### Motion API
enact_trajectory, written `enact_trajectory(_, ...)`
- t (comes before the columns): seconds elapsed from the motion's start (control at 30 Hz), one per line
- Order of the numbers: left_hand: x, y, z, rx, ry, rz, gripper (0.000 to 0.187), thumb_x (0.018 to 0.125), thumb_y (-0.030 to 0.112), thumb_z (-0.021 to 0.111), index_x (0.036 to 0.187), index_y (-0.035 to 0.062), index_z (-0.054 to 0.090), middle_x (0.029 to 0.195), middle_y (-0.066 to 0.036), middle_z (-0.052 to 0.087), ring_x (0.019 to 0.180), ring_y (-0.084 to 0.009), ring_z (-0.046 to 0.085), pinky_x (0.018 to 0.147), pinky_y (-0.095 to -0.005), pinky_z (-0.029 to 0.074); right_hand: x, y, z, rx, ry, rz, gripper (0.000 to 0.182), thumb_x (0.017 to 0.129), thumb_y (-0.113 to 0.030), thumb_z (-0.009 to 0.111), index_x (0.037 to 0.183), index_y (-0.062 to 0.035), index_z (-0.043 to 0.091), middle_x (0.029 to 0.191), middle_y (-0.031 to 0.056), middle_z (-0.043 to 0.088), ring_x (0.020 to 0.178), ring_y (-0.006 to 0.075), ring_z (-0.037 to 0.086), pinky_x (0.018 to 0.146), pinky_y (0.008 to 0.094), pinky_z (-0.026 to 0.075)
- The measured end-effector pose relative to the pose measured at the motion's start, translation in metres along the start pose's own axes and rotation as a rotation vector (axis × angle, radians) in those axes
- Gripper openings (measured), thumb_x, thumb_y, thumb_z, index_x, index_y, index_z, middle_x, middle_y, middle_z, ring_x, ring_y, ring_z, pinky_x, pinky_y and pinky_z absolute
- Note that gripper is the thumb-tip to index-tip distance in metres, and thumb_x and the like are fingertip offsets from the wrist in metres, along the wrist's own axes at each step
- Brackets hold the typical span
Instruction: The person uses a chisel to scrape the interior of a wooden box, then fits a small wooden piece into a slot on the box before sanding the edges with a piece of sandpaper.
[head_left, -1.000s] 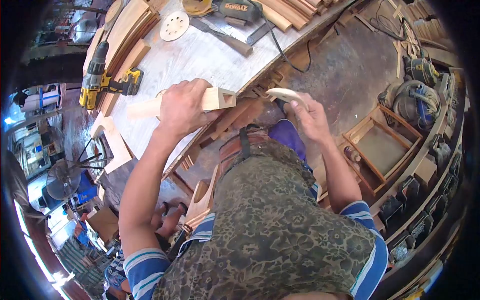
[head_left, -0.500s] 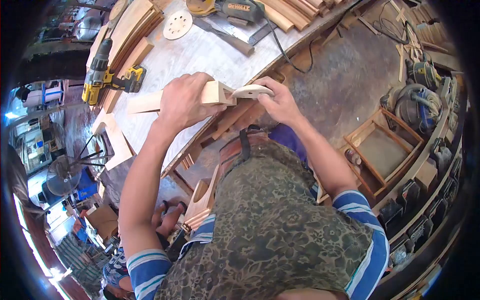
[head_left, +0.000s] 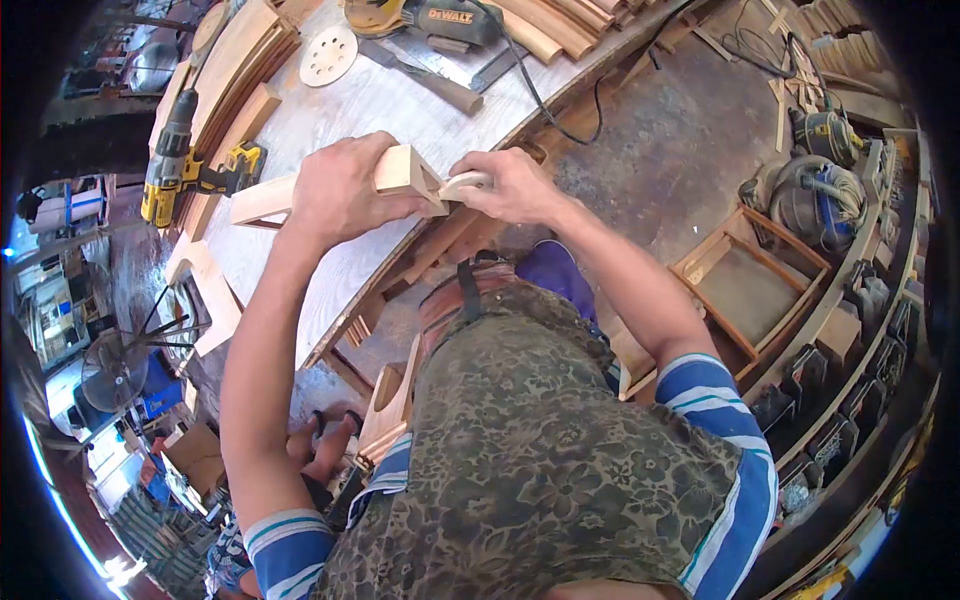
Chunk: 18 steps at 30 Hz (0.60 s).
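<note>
L hand (head_left: 345,190) grips pale wood pc (head_left: 403,168), palm over top, held over bench (head_left: 420,118) nr its edge, hollow end toward R hand (head_left: 510,187). R hand pinches thin pale disc (head_left: 465,184), curved, at that end; prob. touching, but fingers hide the contact. Yellow/blk drill (head_left: 170,175) lies L of pc, white holed pad (head_left: 322,62) farther back.

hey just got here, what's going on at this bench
Someone in a patterned apron is handling a wooden piece over the edge of the bench. Their left hand grips it from above, while the right hand holds a pale, curved pad, perhaps a sanding disc, at its near end. A drill and a perforated disc lie nearby, in neither hand.
</note>
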<state>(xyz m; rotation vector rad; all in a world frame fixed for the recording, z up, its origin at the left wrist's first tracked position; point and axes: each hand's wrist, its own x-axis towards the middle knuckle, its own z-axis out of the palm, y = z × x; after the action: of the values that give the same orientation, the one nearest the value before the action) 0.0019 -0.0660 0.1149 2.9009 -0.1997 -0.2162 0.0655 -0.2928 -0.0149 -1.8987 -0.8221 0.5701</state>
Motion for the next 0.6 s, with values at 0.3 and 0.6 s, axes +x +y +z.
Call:
enact_trajectory(0.3,0.006,-0.008,0.000,0.025,-0.049,0.004,0.060,0.068,0.053,0.089,0.103,0.0083,0.068,0.091,-0.017,0.073,0.088,-0.0358,0.072,0.078,-0.0471,0.058,0.004,0.005,0.008,0.037,0.002,0.050,0.023,0.090,-0.021,0.071,0.106,-0.0038,0.075,0.091,0.0164,0.076,0.085,0.0320,0.075,0.078,0.0386,0.058)
enact_trajectory(0.6,0.006,-0.006,-0.004,0.024,-0.063,-0.008,0.057,0.069,0.049,0.089,0.105,0.0092,0.068,0.091,-0.015,0.074,0.090,-0.0353,0.072,0.080,-0.0465,0.058,0.026,-0.016,0.000,0.080,0.301,-0.432,0.020,0.091,-0.018,0.076,0.100,-0.0001,0.072,0.091,0.0166,0.074,0.083,0.0324,0.074,0.076,0.0390,0.058)
